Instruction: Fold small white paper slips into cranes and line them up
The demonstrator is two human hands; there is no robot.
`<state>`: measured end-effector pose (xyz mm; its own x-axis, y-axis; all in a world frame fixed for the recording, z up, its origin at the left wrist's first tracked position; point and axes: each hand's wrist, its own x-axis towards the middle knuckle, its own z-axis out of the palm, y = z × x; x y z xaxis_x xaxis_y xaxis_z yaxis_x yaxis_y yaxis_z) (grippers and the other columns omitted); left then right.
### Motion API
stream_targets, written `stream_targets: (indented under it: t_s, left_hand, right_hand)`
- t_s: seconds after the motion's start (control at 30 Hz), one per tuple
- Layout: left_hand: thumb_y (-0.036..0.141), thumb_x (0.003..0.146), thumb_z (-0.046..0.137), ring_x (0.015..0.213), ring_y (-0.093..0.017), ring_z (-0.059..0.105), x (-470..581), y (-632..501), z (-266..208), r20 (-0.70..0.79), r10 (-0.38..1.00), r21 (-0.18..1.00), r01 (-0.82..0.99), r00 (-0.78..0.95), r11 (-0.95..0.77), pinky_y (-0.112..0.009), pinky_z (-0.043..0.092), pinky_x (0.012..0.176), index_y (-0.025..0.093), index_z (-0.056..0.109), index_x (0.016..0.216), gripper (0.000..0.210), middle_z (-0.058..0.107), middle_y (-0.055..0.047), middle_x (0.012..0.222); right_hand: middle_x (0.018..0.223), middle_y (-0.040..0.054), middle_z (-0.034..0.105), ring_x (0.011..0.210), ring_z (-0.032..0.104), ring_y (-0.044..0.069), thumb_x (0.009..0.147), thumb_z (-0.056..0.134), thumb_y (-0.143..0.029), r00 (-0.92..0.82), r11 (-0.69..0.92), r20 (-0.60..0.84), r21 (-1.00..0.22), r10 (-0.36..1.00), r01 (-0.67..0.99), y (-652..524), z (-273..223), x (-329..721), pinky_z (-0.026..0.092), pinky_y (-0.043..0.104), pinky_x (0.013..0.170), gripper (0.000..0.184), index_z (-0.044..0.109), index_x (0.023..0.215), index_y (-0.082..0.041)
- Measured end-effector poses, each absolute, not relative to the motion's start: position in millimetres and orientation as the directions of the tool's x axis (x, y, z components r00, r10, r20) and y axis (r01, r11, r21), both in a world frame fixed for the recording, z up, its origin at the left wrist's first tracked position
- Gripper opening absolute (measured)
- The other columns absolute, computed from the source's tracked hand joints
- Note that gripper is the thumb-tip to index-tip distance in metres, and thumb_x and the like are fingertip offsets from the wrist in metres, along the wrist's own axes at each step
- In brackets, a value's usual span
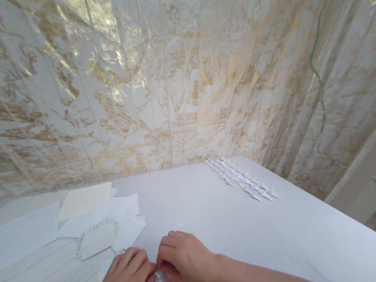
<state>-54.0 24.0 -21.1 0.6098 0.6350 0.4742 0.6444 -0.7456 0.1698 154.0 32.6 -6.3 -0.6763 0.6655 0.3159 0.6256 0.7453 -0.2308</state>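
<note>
At the front of the white table (189,201), my left hand (127,274) and my right hand (185,257) meet at their fingertips. Between them shows a small piece of folded white paper (157,277), mostly hidden by the fingers. Both hands are closed on it in a pinch. Farther back on the right, small pointed folded-paper pieces (240,178) lie in several slanting rows. Loose paper sheets (19,234) spread over the left side, beside my left hand. Among them is a small cream-coloured paper piece (98,239).
A curtain (151,80) with a gold pattern hangs along the table's back edge. Down the right side runs a thin green cord (320,89), reaching toward the floor. The table's right edge slants toward the lower right corner.
</note>
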Motion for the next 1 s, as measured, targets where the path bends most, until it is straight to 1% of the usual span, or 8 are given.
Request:
stream_targets:
  t_s: [0.13,0.23,0.4,0.5,0.6,0.7,0.83,1.0]
  left_hand:
    - [0.018,0.086,0.063,0.077,-0.023,0.063,-43,28,-6,0.499,0.597,0.083,0.651,0.628,-0.754,-0.035,0.046,0.072,0.025,0.066,0.077,0.012,0.069,0.000,0.079]
    - [0.019,0.087,0.062,0.076,-0.022,0.063,-38,33,-8,0.529,0.575,0.071,0.643,0.624,-0.763,-0.034,0.046,0.072,0.025,0.064,0.077,0.011,0.068,0.001,0.079]
    - [0.027,0.094,0.059,0.075,-0.022,0.063,-40,37,-22,0.563,0.579,0.138,0.624,0.590,-0.769,-0.034,0.046,0.073,0.025,0.061,0.082,0.013,0.066,0.002,0.078]
    - [0.026,0.095,0.057,0.075,-0.021,0.063,-41,37,-22,0.563,0.597,0.175,0.624,0.571,-0.762,-0.034,0.048,0.073,0.026,0.062,0.083,0.012,0.066,0.002,0.078]
    - [0.028,0.096,0.054,0.073,-0.021,0.064,-39,37,-18,0.543,0.635,0.243,0.622,0.549,-0.745,-0.033,0.049,0.069,0.026,0.062,0.083,0.015,0.065,0.002,0.078]
    - [0.031,0.097,0.051,0.072,-0.021,0.063,-38,36,-18,0.495,0.691,0.325,0.626,0.526,-0.709,-0.033,0.049,0.068,0.026,0.062,0.083,0.018,0.064,0.001,0.078]
    - [0.035,0.097,0.051,0.077,-0.023,0.062,-40,35,-24,0.433,0.755,0.412,0.637,0.492,-0.652,-0.036,0.049,0.073,0.027,0.062,0.082,0.020,0.064,0.001,0.080]
    - [0.038,0.095,0.052,0.078,-0.023,0.061,-43,34,-29,0.387,0.800,0.467,0.651,0.458,-0.598,-0.035,0.049,0.074,0.028,0.061,0.079,0.021,0.064,0.001,0.079]
  right_hand:
    - [0.094,0.0055,0.069,0.087,0.060,0.020,0.080,0.060,-0.006,-0.645,0.712,0.301,-0.304,0.702,0.633,36,-3,161,0.046,0.027,0.082,0.021,0.069,0.095,-0.018]
    - [0.091,0.0038,0.069,0.088,0.061,0.019,0.082,0.061,-0.003,-0.600,0.659,0.280,-0.407,0.750,0.633,42,-4,164,0.046,0.027,0.085,0.021,0.071,0.089,-0.020]
    - [0.086,0.0007,0.069,0.087,0.061,0.017,0.084,0.070,-0.006,-0.571,0.605,0.256,-0.542,0.780,0.583,49,-7,164,0.043,0.026,0.089,0.014,0.072,0.084,-0.020]
    - [0.085,-0.0007,0.070,0.087,0.061,0.016,0.085,0.073,-0.009,-0.534,0.564,0.257,-0.608,0.805,0.558,50,-9,164,0.041,0.026,0.090,0.012,0.072,0.082,-0.021]
    - [0.084,-0.0017,0.071,0.089,0.062,0.015,0.085,0.076,-0.010,-0.518,0.540,0.257,-0.657,0.816,0.525,51,-11,164,0.040,0.027,0.092,0.012,0.072,0.080,-0.020]
    - [0.081,-0.0020,0.072,0.086,0.063,0.015,0.084,0.078,-0.011,-0.501,0.515,0.245,-0.682,0.830,0.519,52,-11,162,0.039,0.028,0.093,0.011,0.073,0.079,-0.020]
    - [0.081,-0.0020,0.073,0.086,0.065,0.015,0.082,0.079,-0.012,-0.487,0.493,0.227,-0.687,0.843,0.534,52,-10,161,0.039,0.029,0.095,0.011,0.073,0.078,-0.019]
    - [0.084,-0.0008,0.073,0.089,0.065,0.016,0.080,0.080,-0.016,-0.491,0.489,0.202,-0.655,0.848,0.575,50,-6,157,0.040,0.030,0.093,0.008,0.074,0.077,-0.020]
